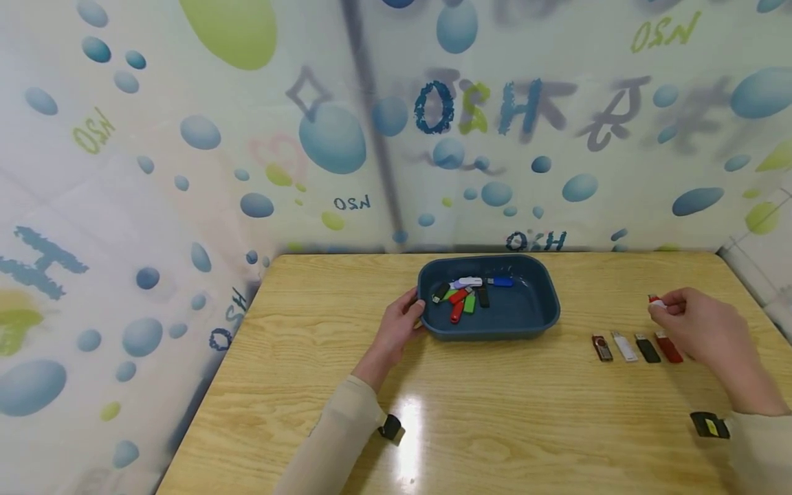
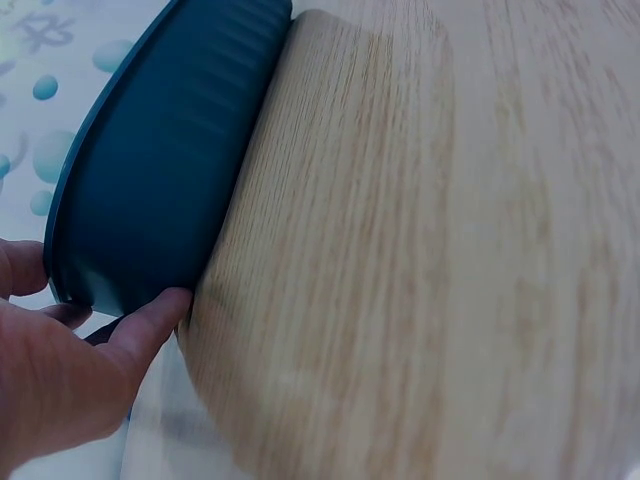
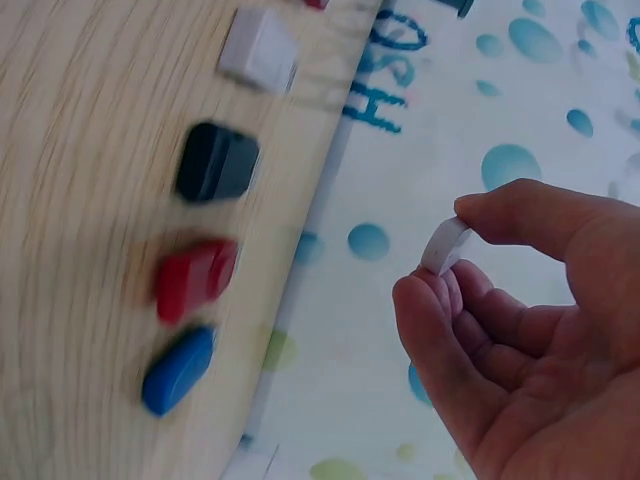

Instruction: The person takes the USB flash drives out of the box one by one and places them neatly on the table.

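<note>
The left hand (image 1: 399, 324) grips the blue bin (image 1: 522, 309) at nine o'clock. At the bin's three o'clock, the right hand (image 1: 708, 331) pinches a little white stick (image 3: 446, 245).

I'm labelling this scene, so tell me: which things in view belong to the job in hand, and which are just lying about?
Likely part of the job:
dark blue bin, held by the left hand
USB sticks in the bin
row of sticks on the wooden table
pale stick pinched by the right hand

Apparently incidental:
bubble-printed backdrop
black wrist devices
</note>
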Tool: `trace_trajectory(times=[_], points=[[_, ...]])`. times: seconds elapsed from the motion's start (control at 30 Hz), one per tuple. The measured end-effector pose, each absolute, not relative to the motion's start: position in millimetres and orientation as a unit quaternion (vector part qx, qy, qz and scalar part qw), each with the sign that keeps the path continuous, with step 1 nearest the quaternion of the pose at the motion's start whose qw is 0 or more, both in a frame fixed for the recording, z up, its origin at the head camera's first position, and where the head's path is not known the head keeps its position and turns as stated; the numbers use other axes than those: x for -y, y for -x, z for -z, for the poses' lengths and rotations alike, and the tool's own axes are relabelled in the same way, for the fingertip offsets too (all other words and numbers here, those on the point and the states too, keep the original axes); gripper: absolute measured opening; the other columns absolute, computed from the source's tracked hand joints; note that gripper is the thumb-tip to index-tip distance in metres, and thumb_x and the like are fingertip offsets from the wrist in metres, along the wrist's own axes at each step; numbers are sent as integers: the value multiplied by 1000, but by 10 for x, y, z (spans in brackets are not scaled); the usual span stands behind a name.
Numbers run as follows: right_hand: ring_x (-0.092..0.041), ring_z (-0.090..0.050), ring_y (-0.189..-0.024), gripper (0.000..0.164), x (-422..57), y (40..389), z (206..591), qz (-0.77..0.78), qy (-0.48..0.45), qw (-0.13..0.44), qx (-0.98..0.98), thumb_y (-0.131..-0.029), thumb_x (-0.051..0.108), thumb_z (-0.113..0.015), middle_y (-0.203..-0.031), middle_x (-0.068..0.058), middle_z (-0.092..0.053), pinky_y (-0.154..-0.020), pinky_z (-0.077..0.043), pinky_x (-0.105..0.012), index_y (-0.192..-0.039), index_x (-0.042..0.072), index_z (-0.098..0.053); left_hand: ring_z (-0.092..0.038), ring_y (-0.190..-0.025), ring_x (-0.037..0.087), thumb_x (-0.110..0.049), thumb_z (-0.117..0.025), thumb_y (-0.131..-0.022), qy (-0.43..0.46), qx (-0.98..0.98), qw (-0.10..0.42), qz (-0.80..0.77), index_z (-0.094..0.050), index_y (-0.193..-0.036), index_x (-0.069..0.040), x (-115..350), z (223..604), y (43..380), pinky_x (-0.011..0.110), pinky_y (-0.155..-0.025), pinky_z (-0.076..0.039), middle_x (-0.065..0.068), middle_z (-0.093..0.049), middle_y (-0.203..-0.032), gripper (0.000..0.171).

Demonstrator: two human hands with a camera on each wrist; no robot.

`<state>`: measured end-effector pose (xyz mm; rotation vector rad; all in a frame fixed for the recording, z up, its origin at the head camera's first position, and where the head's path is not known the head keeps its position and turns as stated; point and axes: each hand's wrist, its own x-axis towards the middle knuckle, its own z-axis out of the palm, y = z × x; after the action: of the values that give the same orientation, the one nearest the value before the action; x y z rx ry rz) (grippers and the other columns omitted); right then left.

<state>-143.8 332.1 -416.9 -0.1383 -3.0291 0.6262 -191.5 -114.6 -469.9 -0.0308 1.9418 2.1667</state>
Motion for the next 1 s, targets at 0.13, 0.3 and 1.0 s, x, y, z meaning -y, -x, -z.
trace_trajectory(times=[0.13,0.3,1.0], points=[[-28,-56,-63,46,-3417,1425,4174,-193,46,24,980,-93,27,-55,-87,-26,-61,-52,-46,-40,-103,-17,-54,-48,-127,30,-14,-44,-103,14,-665,115,-738,-39,-149,-4,1147,4687,1907,47,-92,-48,16,-43,-145,47],[-28,-55,-62,45,-3546,1425,4234,-186,53,18,981,-93,27,-57,-82,-23,-61,-48,-44,-37,-101,-18,-54,-48,-127,29,-14,-44,-103,17,-666,115,-737,-39,-149,-4,1145,4684,1907,47,-93,-48,15,-43,-145,47],[-31,-53,-61,41,-3961,1372,4484,-155,104,-43,981,-93,20,-60,-73,-26,-56,-50,-46,-39,-90,-20,-51,-46,-128,32,-13,-45,-103,1,-661,116,-741,-37,-149,-3,1148,4723,1924,48,-93,-47,18,-42,-146,48]])
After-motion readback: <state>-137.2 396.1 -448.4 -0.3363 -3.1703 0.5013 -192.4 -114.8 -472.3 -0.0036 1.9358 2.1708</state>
